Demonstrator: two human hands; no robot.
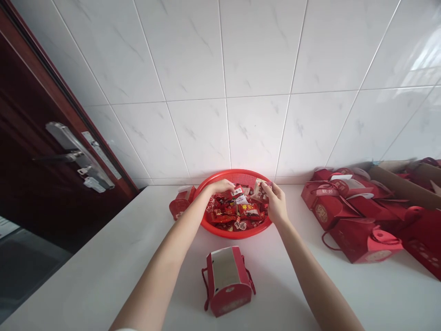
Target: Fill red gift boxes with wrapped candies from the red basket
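Observation:
A red plastic basket (234,235) holds many wrapped sweets (237,214), mostly in red wrappers. My left hand (220,186) reaches over its left side, with the fingers closed at a small red-and-white packet (237,191); the fingertips are partly hidden. At the right side, my right hand (276,202) pinches a beige, clear-wrapped sweet packet (259,189) between thumb and fingers. In front of the basket, between my forearms, stands a red gift box (230,299) with its top open, pale inside, and red cord handles at both sides.
Another red box (179,202) stands against the basket's left side. Several red gift boxes (347,220) are piled at the right, beside a cardboard carton (392,184). Behind the white table (138,239) rises a tiled wall (255,128); a dark red door (31,92) is at the left.

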